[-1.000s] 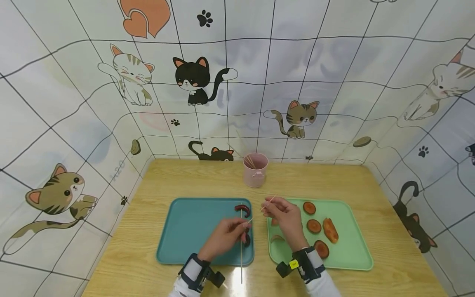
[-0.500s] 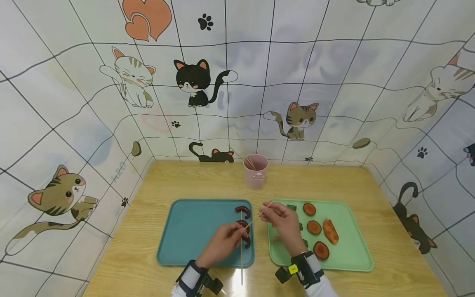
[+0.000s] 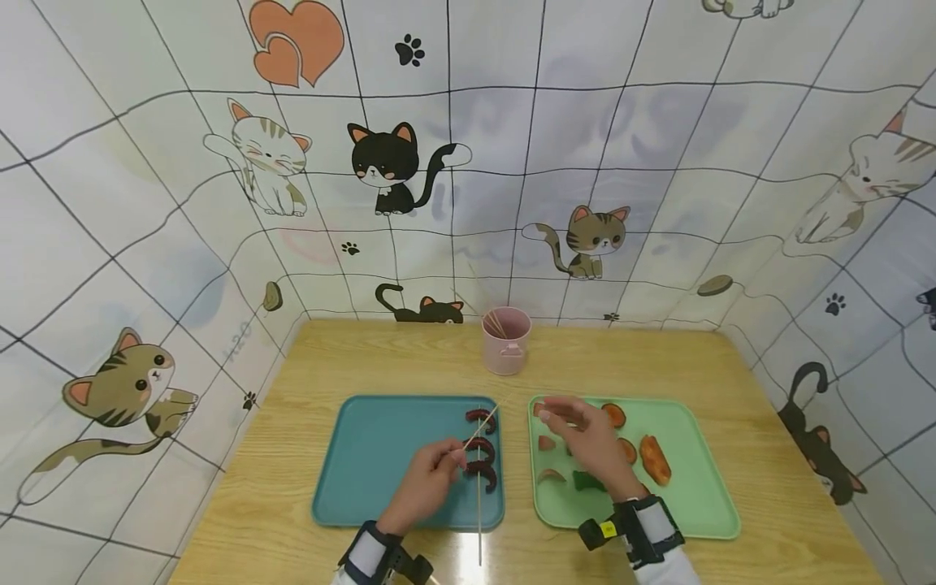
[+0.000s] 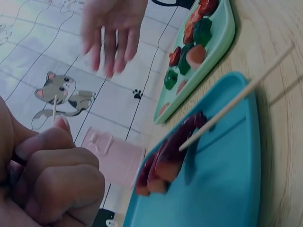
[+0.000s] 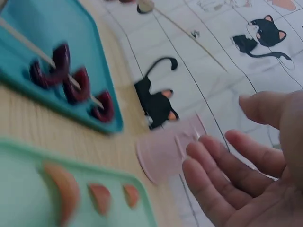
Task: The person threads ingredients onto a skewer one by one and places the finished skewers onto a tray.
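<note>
My left hand [image 3: 424,479] pinches a thin wooden skewer [image 3: 483,424] between thumb and fingers above the blue tray [image 3: 380,455]. The bare skewer slants up to the right, its tip also showing past the fist [image 4: 57,184] in the left wrist view. Below it, three curved dark red pieces [image 3: 481,471] are threaded on a second skewer [image 4: 236,97], whose long end juts over the tray's front edge. My right hand [image 3: 592,439] is over the green tray [image 3: 702,508], fingers spread and loosely bent, holding nothing in the right wrist view.
On the green tray lie brown round slices [image 3: 614,416], an orange-brown long piece [image 3: 654,460], a green piece [image 3: 587,481] and small pinkish pieces [image 3: 546,443]. Behind the trays a pink cup [image 3: 504,349] with several skewers stands near the cat-patterned wall [image 3: 621,122].
My right hand has let go of the skewer and moved right over the green tray. My left hand keeps the skewer and has shifted slightly left, uncovering the dark red pieces.
</note>
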